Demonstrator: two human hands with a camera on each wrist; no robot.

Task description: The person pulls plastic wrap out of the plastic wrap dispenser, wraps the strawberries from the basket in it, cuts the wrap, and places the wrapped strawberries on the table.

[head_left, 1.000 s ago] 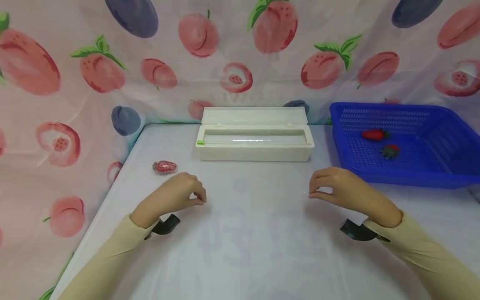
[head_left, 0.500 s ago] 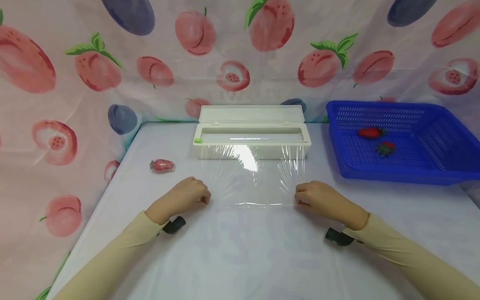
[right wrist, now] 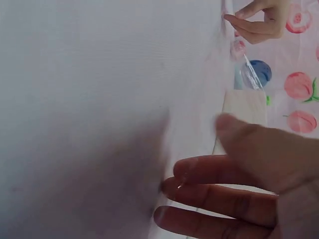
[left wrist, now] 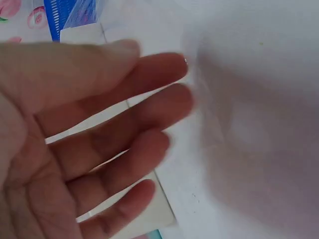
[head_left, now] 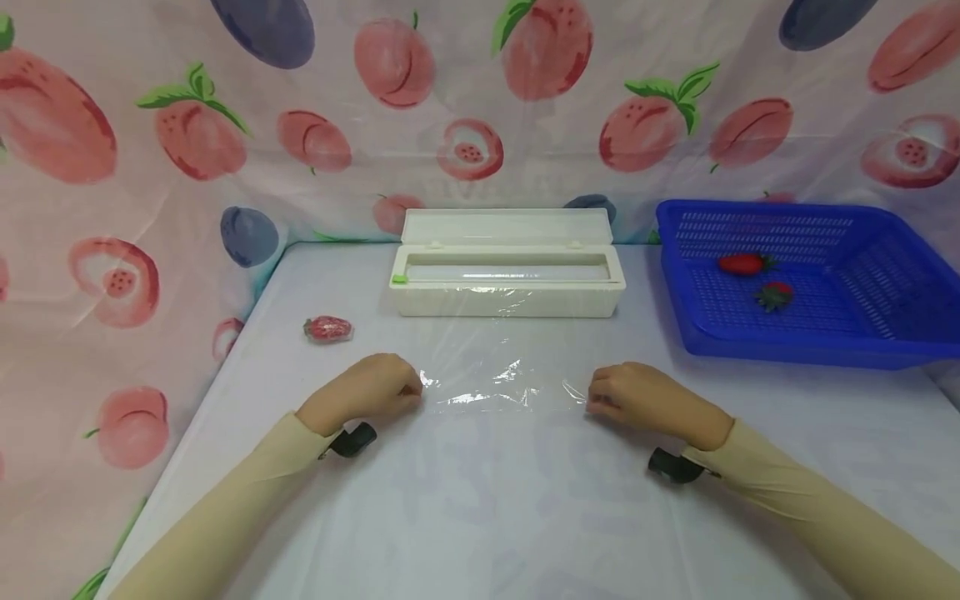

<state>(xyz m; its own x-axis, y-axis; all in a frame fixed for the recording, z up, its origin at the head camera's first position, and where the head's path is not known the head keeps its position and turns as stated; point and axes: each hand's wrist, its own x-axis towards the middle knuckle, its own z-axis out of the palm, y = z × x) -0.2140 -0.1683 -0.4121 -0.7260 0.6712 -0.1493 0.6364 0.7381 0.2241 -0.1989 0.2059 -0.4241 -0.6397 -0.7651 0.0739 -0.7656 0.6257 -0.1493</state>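
Observation:
In the head view, a sheet of clear cling film [head_left: 510, 367] stretches forward from a white cling film dispenser [head_left: 507, 302], whose lid stands up at the back. My left hand [head_left: 369, 390] pinches the film's near left corner. The left wrist view shows the thumb [left wrist: 122, 52] laid against the index finger, the other fingers loosely bent. My right hand [head_left: 647, 400] is at the near right corner. In the right wrist view its thumb [right wrist: 234, 127] stands apart from fairly straight fingers, with a shiny bit of film on them.
A film-wrapped strawberry [head_left: 327, 329] lies on the white tabletop to the left of the dispenser. At the right stands a blue plastic basket [head_left: 795, 346] holding two strawberries, one of them a red strawberry [head_left: 744, 264]. A green slider [head_left: 400, 280] sits at the dispenser's left end.
Both hands came closer together, mostly the right one moving left. The film was taut and shiny half a second ago; now it hangs slacker and lower, and the right thumb is apart from the fingers.

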